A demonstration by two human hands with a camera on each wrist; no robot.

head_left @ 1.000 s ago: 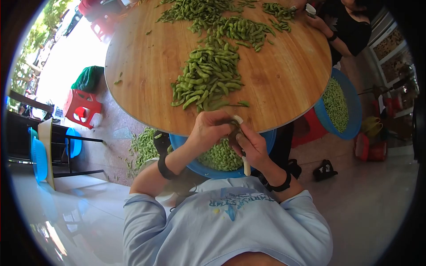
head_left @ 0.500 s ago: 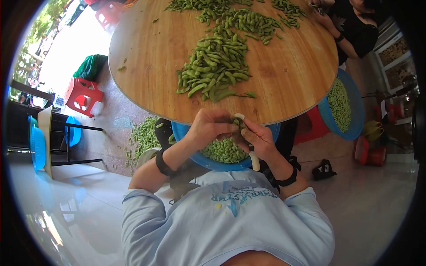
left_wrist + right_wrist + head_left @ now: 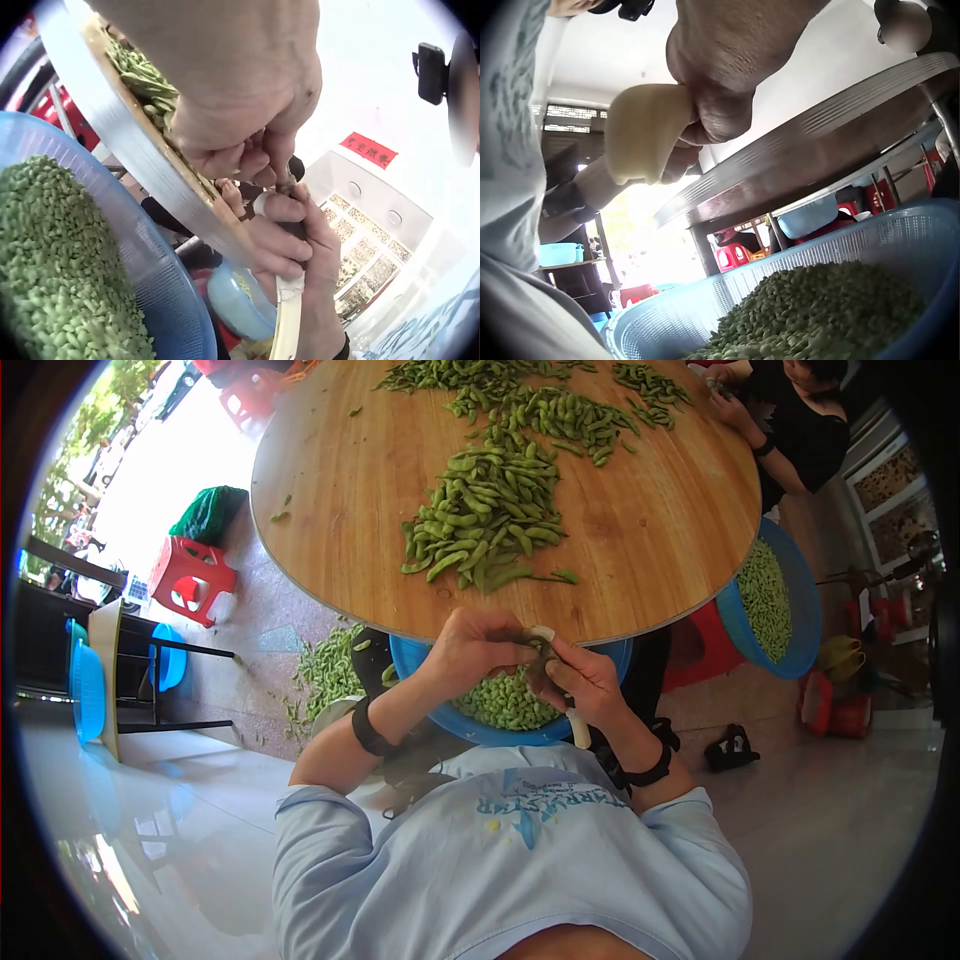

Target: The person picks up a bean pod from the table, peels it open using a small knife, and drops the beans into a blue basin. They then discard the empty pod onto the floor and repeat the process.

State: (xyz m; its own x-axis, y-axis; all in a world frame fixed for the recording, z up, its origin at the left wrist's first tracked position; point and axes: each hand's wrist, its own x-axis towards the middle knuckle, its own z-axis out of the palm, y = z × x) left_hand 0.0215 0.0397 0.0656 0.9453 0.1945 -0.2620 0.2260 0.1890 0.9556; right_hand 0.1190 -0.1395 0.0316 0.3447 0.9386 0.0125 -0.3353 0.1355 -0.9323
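My left hand (image 3: 470, 650) and right hand (image 3: 590, 688) meet just off the table's near edge. The left fingers pinch something small and greenish, like a soybean pod, at the right hand's fingertips; it is mostly hidden. Curled in my right hand is a tool with a cream handle (image 3: 580, 730), which sticks out below the palm; its working end is hidden. White wrapping (image 3: 262, 202) covers one right fingertip. Below both hands, a blue basket (image 3: 184, 307) holds shelled green beans (image 3: 60, 255). A heap of green pods (image 3: 485, 510) lies on the table ahead.
More pods (image 3: 560, 415) lie farther back on the round wooden table (image 3: 660, 560). Another blue basket of beans (image 3: 733, 635) stands at right, near a seated person (image 3: 805, 445). Pods (image 3: 330, 680) are scattered on the floor at left, beyond which is a red stool (image 3: 190, 590).
The head view has shifted, so the table and pods sit higher and slightly right. Both hands stay together above the basket, with small finger movements and a slight tilt of the cream handle.
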